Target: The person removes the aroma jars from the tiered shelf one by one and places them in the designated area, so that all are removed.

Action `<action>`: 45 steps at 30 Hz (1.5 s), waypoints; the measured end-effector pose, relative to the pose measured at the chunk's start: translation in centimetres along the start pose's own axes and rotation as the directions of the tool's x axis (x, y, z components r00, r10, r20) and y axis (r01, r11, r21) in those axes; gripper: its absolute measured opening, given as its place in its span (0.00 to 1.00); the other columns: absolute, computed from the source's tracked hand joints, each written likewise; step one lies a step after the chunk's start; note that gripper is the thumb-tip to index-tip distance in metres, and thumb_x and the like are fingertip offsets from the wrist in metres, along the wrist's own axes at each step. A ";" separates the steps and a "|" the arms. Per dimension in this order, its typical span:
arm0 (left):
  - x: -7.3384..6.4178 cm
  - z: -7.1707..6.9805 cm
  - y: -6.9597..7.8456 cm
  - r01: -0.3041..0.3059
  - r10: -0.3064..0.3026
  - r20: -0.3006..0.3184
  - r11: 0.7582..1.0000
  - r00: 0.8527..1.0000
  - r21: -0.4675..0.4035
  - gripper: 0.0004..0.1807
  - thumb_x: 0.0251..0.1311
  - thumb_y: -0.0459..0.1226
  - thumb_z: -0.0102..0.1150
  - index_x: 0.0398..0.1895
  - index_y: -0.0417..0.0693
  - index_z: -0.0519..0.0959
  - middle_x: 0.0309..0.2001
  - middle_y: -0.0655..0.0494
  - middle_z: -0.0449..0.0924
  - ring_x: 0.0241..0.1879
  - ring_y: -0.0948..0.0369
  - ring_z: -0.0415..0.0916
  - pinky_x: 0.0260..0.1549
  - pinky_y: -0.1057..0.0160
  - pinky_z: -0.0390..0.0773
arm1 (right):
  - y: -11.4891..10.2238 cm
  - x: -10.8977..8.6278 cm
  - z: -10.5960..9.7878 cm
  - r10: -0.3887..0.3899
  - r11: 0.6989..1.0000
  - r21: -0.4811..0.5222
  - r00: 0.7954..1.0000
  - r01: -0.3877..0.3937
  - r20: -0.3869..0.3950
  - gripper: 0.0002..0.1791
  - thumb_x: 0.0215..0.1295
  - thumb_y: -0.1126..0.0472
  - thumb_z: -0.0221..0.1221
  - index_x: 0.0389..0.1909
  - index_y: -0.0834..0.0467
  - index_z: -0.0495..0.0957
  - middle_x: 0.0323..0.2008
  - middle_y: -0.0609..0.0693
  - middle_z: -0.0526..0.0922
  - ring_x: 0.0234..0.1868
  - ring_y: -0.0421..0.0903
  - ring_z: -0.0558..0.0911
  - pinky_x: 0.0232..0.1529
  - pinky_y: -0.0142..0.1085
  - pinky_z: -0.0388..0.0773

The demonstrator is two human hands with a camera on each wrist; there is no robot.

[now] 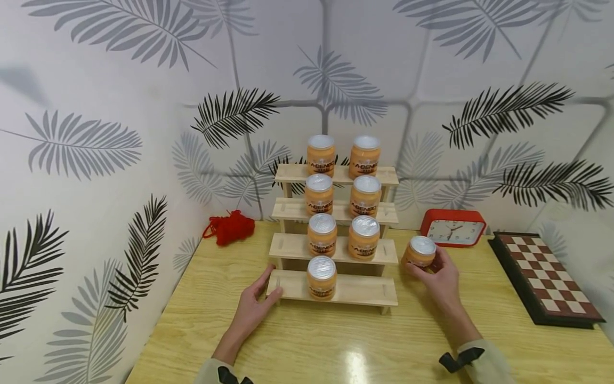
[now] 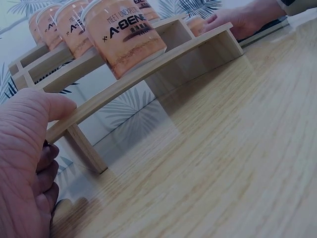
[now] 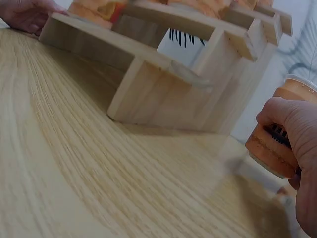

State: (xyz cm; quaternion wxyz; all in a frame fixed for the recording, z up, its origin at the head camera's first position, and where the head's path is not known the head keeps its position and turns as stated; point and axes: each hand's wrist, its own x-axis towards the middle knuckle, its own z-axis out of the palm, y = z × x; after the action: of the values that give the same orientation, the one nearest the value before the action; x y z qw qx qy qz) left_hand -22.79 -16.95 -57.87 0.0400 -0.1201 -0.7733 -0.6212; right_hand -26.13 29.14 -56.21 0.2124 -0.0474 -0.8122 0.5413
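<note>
A four-step wooden display stand (image 1: 362, 290) holds several orange jars with silvery-white lids. Two stand on each of the upper three steps, and a single jar (image 1: 322, 285) is on the left half of the lowest. My left hand (image 1: 252, 308) grips the left end of that lowest step; in the left wrist view its thumb (image 2: 59, 105) lies on top with the other fingers curled below. To the right of the stand, my right hand (image 1: 443, 280) holds another orange jar (image 1: 418, 255). The right wrist view shows this jar (image 3: 270, 148) tilted in the grasp, its lid partly cut off.
A red alarm clock (image 1: 453, 228) stands behind my right hand, near the wall. Farther right lies a checkered board (image 1: 549, 274) on a dark case. Red yarn (image 1: 232, 228) sits at the table's back left. The wooden table (image 1: 307, 341) meets leaf-patterned walls.
</note>
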 end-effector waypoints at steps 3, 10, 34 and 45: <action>0.0 0.0 0.0 0.006 -0.006 0.005 1.000 1.000 -0.003 0.38 0.70 0.37 0.67 0.80 0.40 0.64 0.78 0.47 0.63 0.77 0.55 0.60 0.67 0.79 0.61 | 1.2 0.3 0.3 -0.006 1.000 0.011 1.000 0.006 -0.010 0.41 0.56 0.67 0.77 0.70 0.65 0.71 0.58 0.57 0.80 0.48 0.31 0.77 0.47 0.18 0.74; -0.1 0.0 0.0 0.009 -0.008 0.031 1.000 0.999 -0.009 0.38 0.72 0.38 0.66 0.81 0.41 0.62 0.79 0.47 0.61 0.77 0.55 0.59 0.68 0.75 0.62 | 1.3 0.7 0.5 -0.045 0.999 -0.004 0.999 0.045 -0.004 0.39 0.57 0.68 0.76 0.70 0.65 0.72 0.56 0.56 0.80 0.46 0.34 0.77 0.43 0.23 0.76; -0.1 -0.2 -0.3 -0.011 0.011 0.030 1.000 0.999 -0.017 0.38 0.72 0.38 0.65 0.81 0.40 0.61 0.79 0.46 0.62 0.77 0.54 0.60 0.68 0.75 0.62 | 2.7 2.8 1.8 -0.033 0.999 -0.030 0.999 0.032 -0.022 0.40 0.59 0.62 0.77 0.71 0.62 0.71 0.60 0.59 0.80 0.56 0.47 0.78 0.48 0.17 0.73; 0.0 -0.1 -0.3 -0.006 0.007 0.030 1.000 1.000 -0.028 0.38 0.72 0.38 0.65 0.81 0.40 0.61 0.79 0.46 0.61 0.78 0.56 0.59 0.75 0.57 0.61 | 2.6 2.3 1.8 -0.039 0.999 -0.012 0.999 0.039 0.003 0.43 0.61 0.64 0.75 0.75 0.62 0.67 0.63 0.61 0.78 0.62 0.53 0.78 0.56 0.21 0.74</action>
State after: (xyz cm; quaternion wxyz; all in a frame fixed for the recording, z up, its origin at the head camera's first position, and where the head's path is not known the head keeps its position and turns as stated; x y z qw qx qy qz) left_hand -22.83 -17.13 -58.13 0.0285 -0.1327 -0.7647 -0.6299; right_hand -29.33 29.39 -58.39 0.2214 -0.0321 -0.8164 0.5324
